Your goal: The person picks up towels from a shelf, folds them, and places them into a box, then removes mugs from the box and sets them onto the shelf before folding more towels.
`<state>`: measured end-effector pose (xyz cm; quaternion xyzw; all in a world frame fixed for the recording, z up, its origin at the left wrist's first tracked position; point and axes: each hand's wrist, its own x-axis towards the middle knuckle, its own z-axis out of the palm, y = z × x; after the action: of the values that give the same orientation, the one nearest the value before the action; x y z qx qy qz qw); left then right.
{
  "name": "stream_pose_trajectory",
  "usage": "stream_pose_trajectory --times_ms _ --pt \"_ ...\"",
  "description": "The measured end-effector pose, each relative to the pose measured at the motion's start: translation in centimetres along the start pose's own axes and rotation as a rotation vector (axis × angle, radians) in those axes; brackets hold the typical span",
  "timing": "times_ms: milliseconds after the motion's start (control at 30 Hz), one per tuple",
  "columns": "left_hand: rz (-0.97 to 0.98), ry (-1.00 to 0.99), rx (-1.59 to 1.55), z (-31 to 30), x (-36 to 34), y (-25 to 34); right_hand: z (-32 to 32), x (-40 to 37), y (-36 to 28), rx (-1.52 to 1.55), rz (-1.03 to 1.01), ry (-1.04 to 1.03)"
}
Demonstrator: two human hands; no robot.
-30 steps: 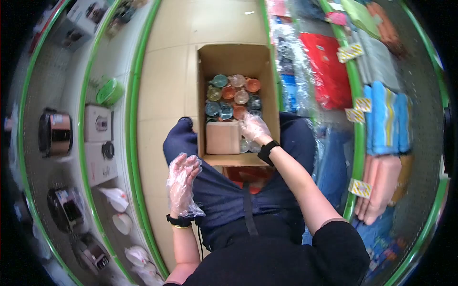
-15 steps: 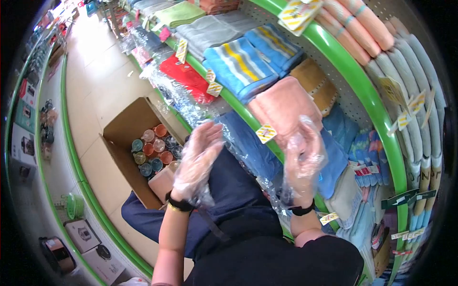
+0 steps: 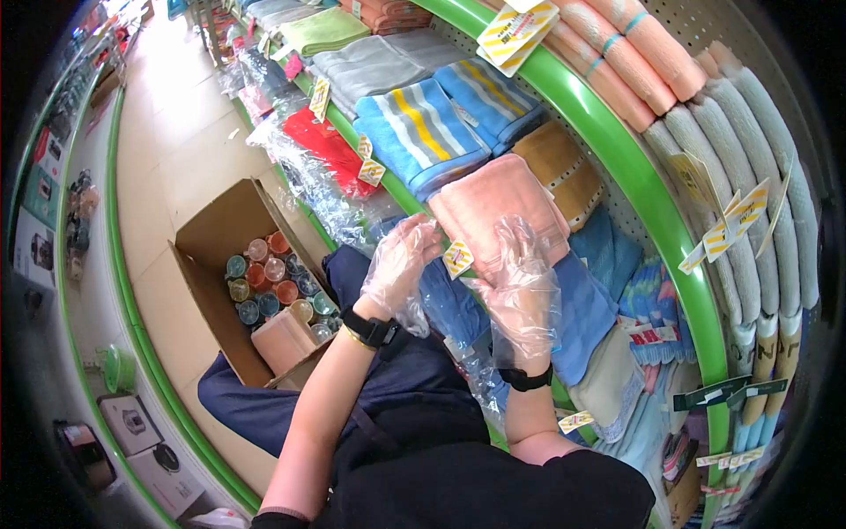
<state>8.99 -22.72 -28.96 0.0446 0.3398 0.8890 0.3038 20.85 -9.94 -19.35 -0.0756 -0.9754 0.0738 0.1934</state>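
A folded pink towel (image 3: 493, 198) lies on the green-edged shelf. My right hand (image 3: 520, 282), in a clear plastic glove, rests with its fingers stretched out over the towel's near part. My left hand (image 3: 398, 271), gloved the same way, is at the shelf's front edge, its fingers extended and their tips right by the towel's left corner. A striped price tag (image 3: 457, 259) hangs between the two hands. Beyond the pink towel lie folded blue striped towels (image 3: 423, 123), and a brown towel (image 3: 555, 172) sits behind it.
A cardboard box (image 3: 220, 216) with several round, clear-lidded containers (image 3: 282, 264) stands on the floor at left. Rolled peach towels (image 3: 608, 62) and grey towels (image 3: 723, 194) fill the shelf at right. Plastic-wrapped goods (image 3: 317, 185) lie below the shelf. Boxed goods (image 3: 128, 423) line the opposite shelf.
My left hand has moved right to the shelf edge beside the pink towel. My right hand has shifted left and flattened over the towel. The view has swung slightly right.
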Motion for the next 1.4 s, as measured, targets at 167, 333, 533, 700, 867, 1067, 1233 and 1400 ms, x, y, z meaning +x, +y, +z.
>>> stream_pose_trajectory --times_ms 167,333,533,700,867,1067,1233,1400 --pt "-0.027 0.029 -0.261 -0.4 1.5 -1.6 0.5 0.4 0.7 -0.070 -0.001 -0.005" --pt "-0.067 -0.083 -0.411 0.4 2.1 -2.5 1.2 0.6 0.7 -0.142 -0.011 0.076" --pt "-0.112 -0.212 -0.401 2.1 2.8 -1.5 -0.5 0.5 0.6 0.078 0.099 0.113" --pt "0.135 -0.165 0.028 3.7 2.4 -1.9 -0.6 0.0 0.4 0.110 0.122 0.191" --pt "0.117 -0.375 -0.311 6.6 1.1 0.8 -1.1 -0.3 -0.5 0.195 0.094 0.313" --pt "-0.203 -0.462 -0.862 4.3 0.6 0.5 -0.7 -1.4 0.6 0.216 0.002 0.366" --pt "-0.039 -0.419 -0.636 4.7 -1.8 1.6 -2.2 -2.4 -0.5 0.157 -0.111 0.344" --pt "-0.013 -0.246 -0.459 0.9 -6.0 2.8 -5.4 -2.9 -5.3 0.136 -0.360 0.159"
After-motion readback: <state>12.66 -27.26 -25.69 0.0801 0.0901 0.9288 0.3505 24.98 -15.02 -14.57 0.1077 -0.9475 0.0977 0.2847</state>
